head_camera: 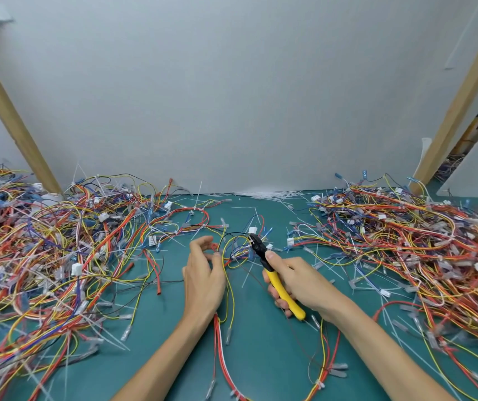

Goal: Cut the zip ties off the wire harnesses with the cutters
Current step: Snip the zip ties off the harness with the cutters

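Observation:
My right hand (pixel 295 282) grips the yellow-handled cutters (pixel 278 280); their black jaws point up and left into a small wire harness (pixel 233 250) of yellow, red and black wires at the table's middle. My left hand (pixel 204 273) pinches that harness's wires between thumb and fingertips, just left of the jaws. The harness trails toward me between my forearms as red and yellow strands (pixel 223 337). A white zip tie near the jaws is too small to make out clearly.
A big tangle of harnesses (pixel 44 256) covers the left of the green mat (pixel 260 342); a second heap (pixel 420 241) fills the right. Cut white zip-tie bits (pixel 269 195) lie along the grey back wall. Wooden posts (pixel 15 123) stand at both sides.

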{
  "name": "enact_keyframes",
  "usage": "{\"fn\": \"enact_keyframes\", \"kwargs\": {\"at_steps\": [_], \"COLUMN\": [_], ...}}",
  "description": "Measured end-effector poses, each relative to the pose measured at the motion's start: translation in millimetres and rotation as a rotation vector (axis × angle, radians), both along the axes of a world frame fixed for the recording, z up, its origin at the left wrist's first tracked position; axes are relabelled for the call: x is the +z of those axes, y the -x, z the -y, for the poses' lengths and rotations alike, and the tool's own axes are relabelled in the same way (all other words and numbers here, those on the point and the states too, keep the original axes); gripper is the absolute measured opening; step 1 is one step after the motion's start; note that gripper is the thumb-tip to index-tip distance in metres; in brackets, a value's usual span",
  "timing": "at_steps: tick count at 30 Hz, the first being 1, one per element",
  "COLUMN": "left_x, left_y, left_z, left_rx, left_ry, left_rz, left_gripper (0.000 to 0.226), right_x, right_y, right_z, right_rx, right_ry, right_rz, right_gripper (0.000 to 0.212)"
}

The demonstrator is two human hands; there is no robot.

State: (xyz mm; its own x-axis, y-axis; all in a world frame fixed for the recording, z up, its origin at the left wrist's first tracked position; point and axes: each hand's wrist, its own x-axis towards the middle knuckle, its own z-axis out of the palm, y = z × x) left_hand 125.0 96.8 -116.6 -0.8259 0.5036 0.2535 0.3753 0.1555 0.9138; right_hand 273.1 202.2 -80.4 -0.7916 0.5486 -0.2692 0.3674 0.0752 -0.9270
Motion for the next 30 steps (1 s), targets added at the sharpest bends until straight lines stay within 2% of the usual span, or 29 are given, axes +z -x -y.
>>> {"fn": "enact_keyframes", "kwargs": {"at_steps": [10,22,30], "left_x": [-3,1,4], "left_y": [6,3,0], "left_z": [2,3,2], "left_rx": [0.043,0.086,0.115], "left_ry": [-0.114,-0.096,-0.082], "left_rz": [0.066,0.031,-0.030], "left_gripper": [0.034,0.041,0.031], "right_x": [1,1,6], "right_y": [-2,-3,-10], "right_z": [-2,-4,-21], "right_rx": [0.009,0.008,-0.131], "right_ry": [0.090,0.124,0.228], "right_rz": [-0.014,-0.037,-0.077], "right_gripper": [0.054,0.053,0.052]}}
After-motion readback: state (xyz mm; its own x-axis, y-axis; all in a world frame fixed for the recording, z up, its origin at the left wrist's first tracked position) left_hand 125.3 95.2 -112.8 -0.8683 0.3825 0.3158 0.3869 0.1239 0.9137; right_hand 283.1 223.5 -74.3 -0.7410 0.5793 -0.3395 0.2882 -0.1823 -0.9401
